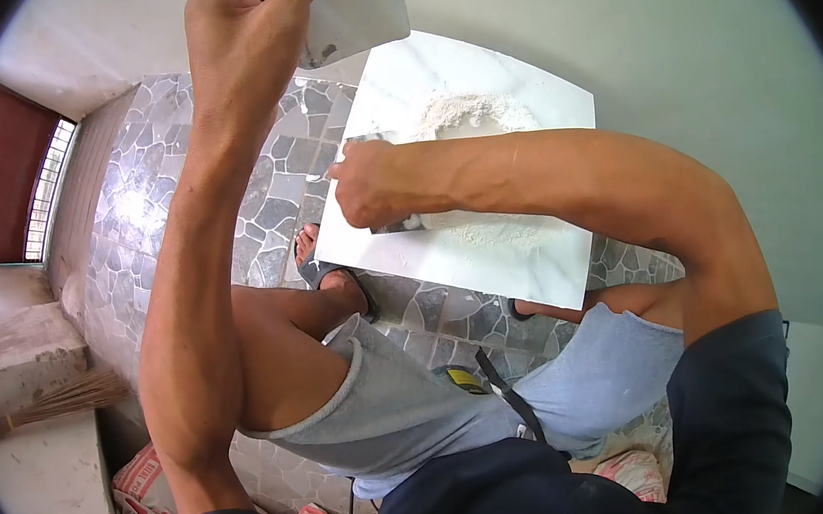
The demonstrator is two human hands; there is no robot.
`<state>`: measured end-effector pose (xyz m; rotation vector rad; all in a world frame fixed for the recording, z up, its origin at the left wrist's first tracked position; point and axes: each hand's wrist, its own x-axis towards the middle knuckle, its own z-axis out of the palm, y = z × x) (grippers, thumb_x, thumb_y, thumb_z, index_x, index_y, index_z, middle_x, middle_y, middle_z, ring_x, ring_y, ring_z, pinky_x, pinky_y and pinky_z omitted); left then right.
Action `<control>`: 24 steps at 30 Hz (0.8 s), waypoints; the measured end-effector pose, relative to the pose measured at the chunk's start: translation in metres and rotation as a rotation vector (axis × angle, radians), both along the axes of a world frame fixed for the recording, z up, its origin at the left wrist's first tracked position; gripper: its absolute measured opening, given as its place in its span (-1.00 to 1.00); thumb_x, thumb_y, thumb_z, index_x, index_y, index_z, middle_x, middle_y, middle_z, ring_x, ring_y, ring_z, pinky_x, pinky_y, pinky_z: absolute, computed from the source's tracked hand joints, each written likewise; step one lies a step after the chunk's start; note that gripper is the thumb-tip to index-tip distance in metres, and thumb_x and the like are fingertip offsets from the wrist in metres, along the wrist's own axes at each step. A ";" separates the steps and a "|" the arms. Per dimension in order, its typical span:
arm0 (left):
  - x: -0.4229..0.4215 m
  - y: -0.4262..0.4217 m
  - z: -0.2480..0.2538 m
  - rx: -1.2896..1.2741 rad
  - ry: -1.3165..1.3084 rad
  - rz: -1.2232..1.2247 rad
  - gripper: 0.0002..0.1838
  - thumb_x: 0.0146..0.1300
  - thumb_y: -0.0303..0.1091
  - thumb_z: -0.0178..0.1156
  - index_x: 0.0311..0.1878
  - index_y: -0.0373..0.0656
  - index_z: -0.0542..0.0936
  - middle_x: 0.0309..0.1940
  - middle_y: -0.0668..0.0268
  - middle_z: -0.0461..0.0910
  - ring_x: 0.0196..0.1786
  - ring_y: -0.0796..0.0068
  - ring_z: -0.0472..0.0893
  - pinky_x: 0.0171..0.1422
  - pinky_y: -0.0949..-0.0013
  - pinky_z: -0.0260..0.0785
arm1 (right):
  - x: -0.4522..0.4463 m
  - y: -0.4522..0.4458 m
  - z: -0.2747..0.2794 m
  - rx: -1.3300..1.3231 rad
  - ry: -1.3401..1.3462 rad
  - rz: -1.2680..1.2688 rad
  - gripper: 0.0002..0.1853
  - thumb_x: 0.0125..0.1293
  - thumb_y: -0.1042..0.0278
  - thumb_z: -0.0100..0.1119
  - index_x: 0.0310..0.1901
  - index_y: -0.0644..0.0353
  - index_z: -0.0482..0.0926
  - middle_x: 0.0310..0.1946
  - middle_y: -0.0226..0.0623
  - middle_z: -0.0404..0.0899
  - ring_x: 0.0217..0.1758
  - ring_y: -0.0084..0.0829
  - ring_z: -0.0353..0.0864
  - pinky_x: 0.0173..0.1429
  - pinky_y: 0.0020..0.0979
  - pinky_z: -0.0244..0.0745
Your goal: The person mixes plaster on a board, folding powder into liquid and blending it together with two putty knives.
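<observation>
Raised at the top of the head view, my left hand (253, 33) is closed on a thin grey scraper plate (356, 12), with the thumb pressed on its face and a dark smudge near its lower edge. My right hand (366, 186) is wrapped round a metal scraper blade (390, 227), mostly covered by the fingers. That blade is at the left part of a white marbled board (544, 278). White powder (476, 110) lies on the board in a ring-like heap, partly hidden under my right forearm. Thinner powder is scattered nearer to me.
Grey stone-patterned floor (276, 211) surrounds the board, and a pale wall (671, 49) rises behind it. My sandalled foot (310, 248) is beside the board's left corner. A stick broom (55, 400) lies on a ledge at left, above red-and-white sacks (144, 481).
</observation>
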<state>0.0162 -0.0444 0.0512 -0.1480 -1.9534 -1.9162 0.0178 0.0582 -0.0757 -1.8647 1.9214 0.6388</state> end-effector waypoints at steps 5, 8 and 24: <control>-0.001 -0.003 -0.003 -0.019 -0.004 -0.008 -0.52 0.40 -0.55 0.12 0.36 -0.33 0.32 -0.04 -0.10 0.68 -0.12 0.18 0.78 -0.20 0.15 0.78 | -0.001 0.002 -0.009 0.018 0.075 0.032 -0.85 0.23 0.28 0.23 -0.38 -0.01 0.79 -0.23 -0.39 0.78 0.12 -0.26 0.64 0.04 -0.17 0.52; -0.001 -0.002 -0.004 0.003 0.015 -0.034 -0.53 0.40 -0.55 0.12 0.35 -0.35 0.33 -0.05 -0.10 0.68 -0.14 0.19 0.78 -0.20 0.17 0.78 | -0.006 0.009 -0.004 0.017 0.131 0.066 -0.84 0.25 0.29 0.21 -0.36 -0.02 0.79 -0.21 -0.38 0.77 0.14 -0.25 0.62 0.06 -0.19 0.53; 0.005 0.005 -0.003 -0.019 0.062 -0.020 -0.55 0.41 -0.54 0.13 0.33 -0.32 0.35 -0.03 -0.06 0.67 -0.07 0.21 0.76 -0.14 0.14 0.78 | -0.059 0.087 0.056 -0.189 0.103 -0.195 -0.75 0.22 0.57 0.22 -0.11 0.04 0.70 -0.20 -0.32 0.60 0.09 -0.29 0.56 0.10 -0.28 0.57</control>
